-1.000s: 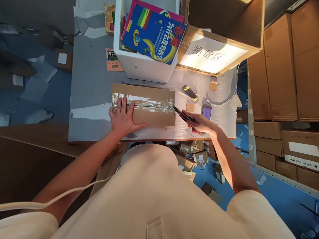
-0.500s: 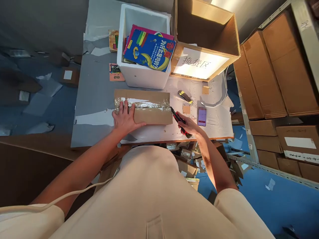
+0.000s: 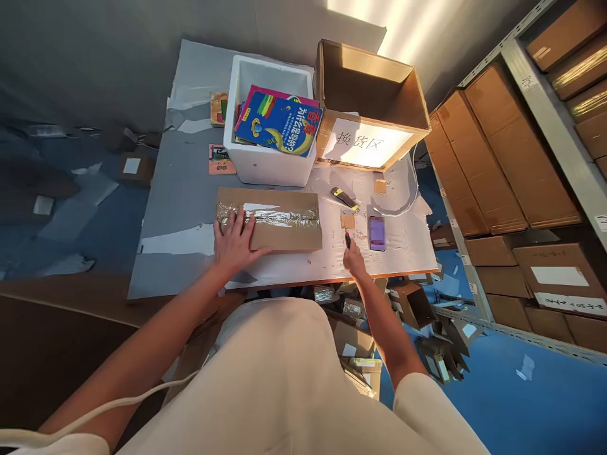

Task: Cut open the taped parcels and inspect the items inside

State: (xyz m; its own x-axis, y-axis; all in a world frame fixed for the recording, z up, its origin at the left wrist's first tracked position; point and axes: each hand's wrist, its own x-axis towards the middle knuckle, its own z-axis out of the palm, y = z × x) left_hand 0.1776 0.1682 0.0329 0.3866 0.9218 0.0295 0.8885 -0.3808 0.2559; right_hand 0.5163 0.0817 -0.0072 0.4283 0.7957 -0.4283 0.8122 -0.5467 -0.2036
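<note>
A brown cardboard box (image 3: 284,237) with clear tape along its top lies flat near the table's front edge. My left hand (image 3: 233,243) rests on its left end, fingers spread over the tape. To the right of the box, my right hand (image 3: 355,260) is closed around a black and red utility knife (image 3: 348,240), whose tip points away from me. Most of the knife's handle is hidden in my fist. Just beyond the tip lies a small cardboard piece (image 3: 348,222). A purple-screened phone (image 3: 377,234) lies right of this hand.
Behind the box stand a white foam bin (image 3: 272,167) holding books (image 3: 279,123) and a large open carton (image 3: 327,142) with a paper sign. A yellow and black cutter (image 3: 344,198) and a white cable (image 3: 403,210) lie on the table (image 3: 165,208). Shelved cartons (image 3: 497,151) line the right side.
My right hand has moved away from the box's right end and turned the knife to point forward. My left hand stays on the box. The camera view has shifted slightly.
</note>
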